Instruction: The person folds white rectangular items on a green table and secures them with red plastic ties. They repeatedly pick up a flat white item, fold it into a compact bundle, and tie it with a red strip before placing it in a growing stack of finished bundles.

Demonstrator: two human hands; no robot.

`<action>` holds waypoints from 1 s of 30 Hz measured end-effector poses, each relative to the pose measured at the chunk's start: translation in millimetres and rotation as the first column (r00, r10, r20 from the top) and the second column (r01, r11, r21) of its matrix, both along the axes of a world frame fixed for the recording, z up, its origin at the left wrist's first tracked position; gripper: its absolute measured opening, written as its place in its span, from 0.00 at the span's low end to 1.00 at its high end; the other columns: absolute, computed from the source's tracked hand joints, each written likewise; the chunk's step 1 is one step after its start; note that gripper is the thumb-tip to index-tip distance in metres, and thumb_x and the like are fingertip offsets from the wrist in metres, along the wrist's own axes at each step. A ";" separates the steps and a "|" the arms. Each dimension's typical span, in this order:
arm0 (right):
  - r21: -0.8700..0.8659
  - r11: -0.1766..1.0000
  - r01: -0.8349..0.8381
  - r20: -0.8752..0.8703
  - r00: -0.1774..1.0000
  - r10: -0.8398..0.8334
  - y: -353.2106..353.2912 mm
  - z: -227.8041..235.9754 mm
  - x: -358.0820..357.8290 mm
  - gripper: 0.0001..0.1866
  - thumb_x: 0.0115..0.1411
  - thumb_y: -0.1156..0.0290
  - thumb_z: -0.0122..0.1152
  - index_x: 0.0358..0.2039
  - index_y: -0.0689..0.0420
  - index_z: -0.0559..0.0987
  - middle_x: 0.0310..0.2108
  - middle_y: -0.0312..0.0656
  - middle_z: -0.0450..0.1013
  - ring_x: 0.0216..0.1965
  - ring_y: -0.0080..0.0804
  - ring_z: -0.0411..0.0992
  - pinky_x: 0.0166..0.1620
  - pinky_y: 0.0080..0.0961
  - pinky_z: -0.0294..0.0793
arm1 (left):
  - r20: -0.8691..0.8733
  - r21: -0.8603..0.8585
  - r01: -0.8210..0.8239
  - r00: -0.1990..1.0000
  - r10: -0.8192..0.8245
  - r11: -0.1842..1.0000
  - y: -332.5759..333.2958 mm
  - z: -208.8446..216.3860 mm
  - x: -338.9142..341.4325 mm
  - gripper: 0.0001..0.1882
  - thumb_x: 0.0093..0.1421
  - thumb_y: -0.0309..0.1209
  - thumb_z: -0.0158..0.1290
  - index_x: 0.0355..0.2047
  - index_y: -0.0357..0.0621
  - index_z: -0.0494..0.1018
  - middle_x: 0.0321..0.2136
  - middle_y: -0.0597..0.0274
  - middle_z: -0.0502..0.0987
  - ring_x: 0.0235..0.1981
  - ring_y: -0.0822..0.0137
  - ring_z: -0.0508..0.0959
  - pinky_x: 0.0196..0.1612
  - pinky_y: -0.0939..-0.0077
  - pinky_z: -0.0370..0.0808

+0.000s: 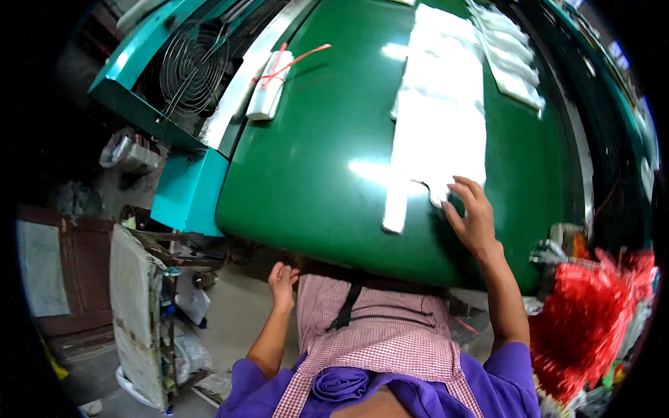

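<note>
A stack of flat white plastic bags [442,132] lies lengthwise on the green conveyor belt [313,160], with two strap-like handles at its near end. Over the right-hand handle is my right hand [475,217], thumb and fingers apart. Its fingertips are at the edge of the plastic; whether they touch it I cannot tell. Below the belt's front edge, beside my apron, hangs my left hand [282,284], fingers loosely bent and nothing visible in them. At the belt's left side lies a rolled white bundle [266,94] tied with red string [279,72].
More white bags [509,56] lie overlapped at the far right of the belt. A round wire-guarded fan [195,70] sits in a teal frame [185,188] on the left. Shredded red plastic strips [585,320] hang at the right, near my right arm.
</note>
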State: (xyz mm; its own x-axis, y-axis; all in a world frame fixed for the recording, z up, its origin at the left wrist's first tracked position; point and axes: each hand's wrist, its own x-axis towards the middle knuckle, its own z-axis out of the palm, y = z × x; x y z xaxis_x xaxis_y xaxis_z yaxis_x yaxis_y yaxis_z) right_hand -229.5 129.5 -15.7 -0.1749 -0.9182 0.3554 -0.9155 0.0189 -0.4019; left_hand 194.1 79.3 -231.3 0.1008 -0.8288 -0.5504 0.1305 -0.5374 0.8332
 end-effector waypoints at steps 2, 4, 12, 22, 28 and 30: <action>-0.035 0.999 0.018 -0.039 0.999 -0.019 6.5 -2.5 0.1 0.18 0.52 0.69 0.64 0.43 0.60 0.74 0.48 0.49 0.69 0.49 0.47 0.68 0.51 0.38 0.69 | 0.032 -0.169 0.106 0.994 -0.102 0.980 -6.2 52.3 -21.1 0.10 0.64 0.27 0.48 0.44 0.38 0.70 0.33 0.62 0.76 0.31 0.71 0.78 0.33 0.81 0.75; -0.070 0.998 -0.008 -0.091 0.996 0.002 -1.7 -17.1 3.1 0.18 0.52 0.67 0.64 0.43 0.60 0.74 0.48 0.49 0.69 0.51 0.45 0.67 0.52 0.37 0.67 | 0.147 -0.377 0.261 0.964 -0.220 0.889 -13.1 86.5 -37.0 0.10 0.65 0.27 0.47 0.44 0.38 0.71 0.34 0.61 0.77 0.31 0.72 0.78 0.34 0.82 0.74; -0.018 0.989 -0.147 -0.108 0.984 0.144 31.9 -35.8 38.5 0.16 0.51 0.61 0.64 0.33 0.60 0.75 0.37 0.44 0.68 0.41 0.42 0.66 0.45 0.36 0.67 | 0.846 -0.525 0.825 0.479 -0.235 -0.210 -16.7 191.0 -125.7 0.27 0.50 0.37 0.61 0.51 0.44 0.70 0.55 0.51 0.67 0.56 0.52 0.66 0.58 0.56 0.62; 0.409 0.907 -0.103 -0.112 0.981 0.161 133.5 2.6 15.8 0.50 0.42 0.58 0.73 0.64 0.53 0.58 0.67 0.50 0.46 0.68 0.50 0.45 0.66 0.49 0.46 | 0.975 -0.212 0.827 0.142 -0.171 -0.520 -48.6 175.5 -143.2 0.39 0.40 0.27 0.61 0.56 0.55 0.65 0.62 0.56 0.60 0.65 0.53 0.57 0.64 0.48 0.53; 0.164 0.985 -0.053 0.066 0.997 0.043 129.1 -23.0 8.9 0.38 0.41 0.79 0.65 0.57 0.50 0.68 0.65 0.47 0.54 0.66 0.48 0.51 0.65 0.52 0.49 | 0.935 -0.333 0.815 0.219 -0.280 -0.475 -61.8 179.8 -152.5 0.17 0.47 0.21 0.56 0.39 0.47 0.71 0.51 0.61 0.72 0.61 0.53 0.65 0.63 0.48 0.53; 0.099 0.979 -0.178 0.011 0.984 0.178 126.9 -28.8 1.0 0.31 0.43 0.82 0.61 0.52 0.52 0.72 0.60 0.46 0.60 0.65 0.48 0.54 0.64 0.52 0.52 | 0.894 -0.394 0.787 0.207 -0.398 -0.475 -69.1 182.7 -160.6 0.15 0.48 0.21 0.55 0.38 0.46 0.71 0.47 0.60 0.74 0.56 0.54 0.69 0.62 0.50 0.57</action>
